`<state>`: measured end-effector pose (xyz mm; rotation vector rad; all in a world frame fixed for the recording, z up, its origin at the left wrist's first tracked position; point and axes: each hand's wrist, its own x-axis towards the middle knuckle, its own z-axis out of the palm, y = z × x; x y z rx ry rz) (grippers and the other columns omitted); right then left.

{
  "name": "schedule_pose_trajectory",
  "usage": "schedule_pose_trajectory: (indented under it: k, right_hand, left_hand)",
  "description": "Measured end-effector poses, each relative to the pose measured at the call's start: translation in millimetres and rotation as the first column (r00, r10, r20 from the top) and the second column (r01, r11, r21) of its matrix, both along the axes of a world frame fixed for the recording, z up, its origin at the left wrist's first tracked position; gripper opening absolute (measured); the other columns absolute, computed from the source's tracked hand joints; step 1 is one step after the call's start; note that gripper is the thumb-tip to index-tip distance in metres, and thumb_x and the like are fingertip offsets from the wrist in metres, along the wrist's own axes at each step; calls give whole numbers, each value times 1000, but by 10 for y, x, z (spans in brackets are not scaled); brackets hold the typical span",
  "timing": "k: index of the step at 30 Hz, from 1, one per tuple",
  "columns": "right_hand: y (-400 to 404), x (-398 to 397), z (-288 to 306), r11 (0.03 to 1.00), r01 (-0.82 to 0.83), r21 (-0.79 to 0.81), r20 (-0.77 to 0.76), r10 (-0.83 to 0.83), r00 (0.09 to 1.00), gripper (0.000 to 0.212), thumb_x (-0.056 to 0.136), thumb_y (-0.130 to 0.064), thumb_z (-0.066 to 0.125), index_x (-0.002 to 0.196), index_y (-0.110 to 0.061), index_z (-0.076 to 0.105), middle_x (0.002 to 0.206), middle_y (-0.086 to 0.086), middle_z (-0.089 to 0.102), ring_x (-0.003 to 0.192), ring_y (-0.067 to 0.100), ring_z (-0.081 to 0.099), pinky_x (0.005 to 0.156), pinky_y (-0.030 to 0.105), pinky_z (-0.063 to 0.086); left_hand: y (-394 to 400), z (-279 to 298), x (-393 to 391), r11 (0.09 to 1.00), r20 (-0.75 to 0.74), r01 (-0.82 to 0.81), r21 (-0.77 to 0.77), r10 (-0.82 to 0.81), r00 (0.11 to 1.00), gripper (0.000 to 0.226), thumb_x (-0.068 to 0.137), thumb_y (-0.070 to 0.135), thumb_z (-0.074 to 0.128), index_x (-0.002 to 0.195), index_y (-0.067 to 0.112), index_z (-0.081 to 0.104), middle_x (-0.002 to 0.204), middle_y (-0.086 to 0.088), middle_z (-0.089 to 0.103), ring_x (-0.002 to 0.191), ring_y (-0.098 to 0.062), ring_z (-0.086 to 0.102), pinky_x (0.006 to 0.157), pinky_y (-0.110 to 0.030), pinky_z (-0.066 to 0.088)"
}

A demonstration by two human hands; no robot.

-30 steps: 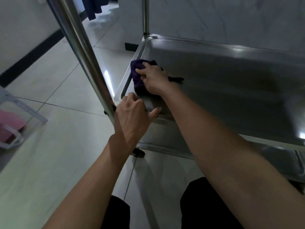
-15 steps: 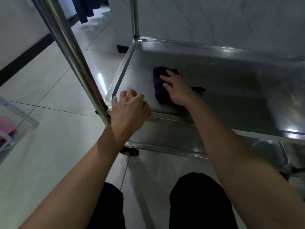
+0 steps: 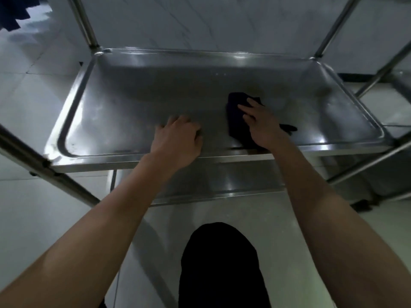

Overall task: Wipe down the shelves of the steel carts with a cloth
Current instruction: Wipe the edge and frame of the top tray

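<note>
Honestly there's nothing to read here, no text, labels, brand marks, numbers or signs anywhere. The shiny stainless-steel cart shelf [image 3: 138,103] is bare metal with just glare on it, and the dark purple wiping cloth [image 3: 236,121] has no tag or print that shows.

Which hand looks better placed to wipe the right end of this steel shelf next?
The right hand. It already presses the dark cloth flat on the shelf, toward that end. The left hand only rests on the front edge, without a cloth.
</note>
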<state>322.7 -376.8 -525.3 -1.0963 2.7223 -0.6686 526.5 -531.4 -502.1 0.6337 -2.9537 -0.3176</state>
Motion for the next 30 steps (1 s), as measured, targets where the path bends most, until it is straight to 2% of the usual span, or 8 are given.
schedule_pose_trajectory:
  k: [5, 10, 15, 19, 24, 30]
  right_hand:
    - [292, -198, -21, 997, 81, -18, -14, -81, 997, 38, 107, -25, 40, 144, -27, 51, 162, -1, 28, 148, 25, 27, 120, 45, 25]
    - [250, -156, 13, 993, 113, -40, -1, -113, 994, 36, 106, -26, 43, 139, -32, 56, 159, -8, 33, 145, 21, 31, 118, 46, 29]
    - [74, -66, 107, 996, 82, -27, -5, -82, 997, 36, 106, -23, 43, 138, -31, 57, 158, -7, 36, 145, 23, 30, 118, 48, 28]
    - [-259, 151, 130, 999, 32, -25, -15, -33, 999, 37, 107, -23, 41, 140, -32, 55, 159, -6, 33, 146, 25, 27, 119, 49, 23]
    - [-847, 475, 158, 997, -72, -26, 25, 73, 997, 38, 107, -24, 39, 141, -32, 53, 161, -7, 30, 148, 25, 23, 120, 50, 20]
    - [-1584, 873, 105, 979, -200, -38, 26, 201, 979, 38, 107, -25, 39, 140, -35, 54, 160, -8, 30, 146, 25, 26, 118, 48, 20]
  left_hand:
    - [158, -29, -218, 999, -5, 41, 23, -40, 999, 34, 97, 40, 46, 124, 27, 63, 132, -2, 55, 125, -28, 46, 95, -48, 42]
    - [141, -102, -226, 1000, -51, 20, 24, -19, 999, 32, 97, 44, 49, 120, 30, 67, 130, 0, 58, 122, -27, 50, 95, -48, 42]
    - [-53, -92, -50, 994, -118, 63, 84, -53, 992, 29, 96, 43, 52, 117, 31, 67, 129, 4, 60, 121, -25, 53, 97, -46, 45]
    - [-343, -72, 309, 1000, -112, -20, -19, 18, 994, 25, 96, 39, 49, 104, 26, 69, 120, 1, 63, 114, -27, 53, 88, -42, 43]
    - [-700, -18, 790, 984, -94, -173, -37, 169, 981, 35, 99, 39, 45, 122, 26, 67, 131, -1, 61, 122, -27, 51, 96, -49, 42]
    - [-962, 7, 1288, 951, -70, -300, -81, 295, 953, 31, 99, 43, 47, 120, 34, 67, 129, 0, 62, 125, -27, 51, 100, -57, 43]
